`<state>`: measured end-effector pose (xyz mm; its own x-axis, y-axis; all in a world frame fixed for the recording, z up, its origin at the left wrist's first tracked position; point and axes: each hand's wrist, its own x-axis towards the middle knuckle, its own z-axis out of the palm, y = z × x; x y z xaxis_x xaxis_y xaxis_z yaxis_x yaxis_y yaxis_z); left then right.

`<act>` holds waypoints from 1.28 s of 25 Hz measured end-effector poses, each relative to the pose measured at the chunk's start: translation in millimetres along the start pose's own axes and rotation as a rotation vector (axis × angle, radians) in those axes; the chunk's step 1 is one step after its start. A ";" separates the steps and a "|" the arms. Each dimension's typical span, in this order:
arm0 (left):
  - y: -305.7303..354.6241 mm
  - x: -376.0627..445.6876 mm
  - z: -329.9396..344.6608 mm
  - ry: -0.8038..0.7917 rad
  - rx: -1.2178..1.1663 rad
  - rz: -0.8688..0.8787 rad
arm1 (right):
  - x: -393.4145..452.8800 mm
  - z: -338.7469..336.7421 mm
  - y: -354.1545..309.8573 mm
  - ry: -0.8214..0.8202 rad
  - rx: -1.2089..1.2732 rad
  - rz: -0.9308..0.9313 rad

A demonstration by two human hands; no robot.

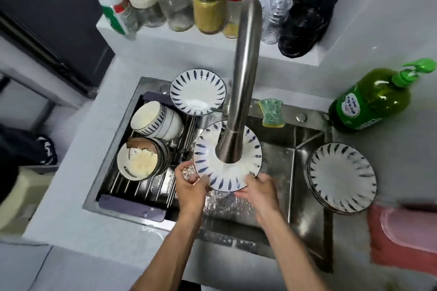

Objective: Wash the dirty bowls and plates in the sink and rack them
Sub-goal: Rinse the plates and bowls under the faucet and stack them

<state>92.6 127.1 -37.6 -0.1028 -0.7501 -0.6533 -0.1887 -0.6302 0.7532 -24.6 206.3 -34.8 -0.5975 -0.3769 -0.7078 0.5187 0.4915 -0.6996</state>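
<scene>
A blue-patterned plate (227, 168) is gripped at its near rim by the left hand (189, 184) and right hand (259, 190) under the faucet (241, 92) over the sink (307, 168); wet, it could be dropped or knocked against the spout.

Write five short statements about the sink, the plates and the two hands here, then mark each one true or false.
1. Both hands hold one plate under the faucet. True: the left hand and right hand each have a grip on its near rim.
2. The sponge lies in the rack. False: it sits on the sink's back ledge.
3. A stack of plates sits to the right of the sink. True.
4. The dish soap bottle is red. False: it is green.
5. The rack holds only plates. False: bowls are there too.
</scene>
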 end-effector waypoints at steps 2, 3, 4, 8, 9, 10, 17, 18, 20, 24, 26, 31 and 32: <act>-7.9 12.6 -7.1 -0.021 -0.190 -0.177 | 12.1 7.6 -3.5 -0.014 -0.086 -0.012; -8.7 15.9 -8.4 -0.035 -0.215 -0.221 | 18.6 6.2 -3.9 -0.066 -0.078 0.024; -4.5 14.6 -5.6 -0.052 -0.145 -0.201 | 21.0 0.6 -4.7 -0.137 -0.041 0.088; 9.9 1.2 -9.8 0.068 0.103 0.079 | 31.4 33.3 6.6 -0.235 0.139 0.226; 11.4 2.1 -10.2 0.080 0.155 0.117 | 34.5 45.5 12.2 -0.132 0.140 0.171; 16.0 4.5 -9.2 0.069 0.178 0.118 | 32.7 52.2 16.8 -0.012 0.033 0.075; 22.8 25.0 -4.7 -0.177 0.133 -0.269 | -16.3 8.3 29.3 -0.364 -1.168 -0.985; 24.2 26.2 -4.9 -0.218 0.127 -0.261 | -13.4 7.1 30.1 -0.326 -1.173 -1.008; 27.7 24.7 -2.0 -0.363 0.264 -0.120 | -6.4 14.7 30.4 -0.197 -0.906 -0.858; -4.8 -14.4 32.0 -0.410 0.690 0.433 | 2.6 33.0 19.6 -0.204 0.160 -0.267; -3.6 -0.3 39.3 -0.406 0.677 0.602 | -7.0 32.2 11.6 -0.227 0.434 -0.164; 12.5 7.1 49.2 -0.538 0.571 0.628 | -15.0 14.7 3.2 -0.104 0.597 -0.022; 10.3 13.8 51.3 -0.567 0.613 0.669 | -17.9 15.2 4.6 -0.105 0.586 -0.010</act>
<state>39.1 120.5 -42.8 -0.7765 -0.6038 -0.1803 -0.3676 0.2016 0.9079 -2.3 203.3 -26.9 -0.5557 -0.4698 -0.6859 0.7825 -0.0167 -0.6225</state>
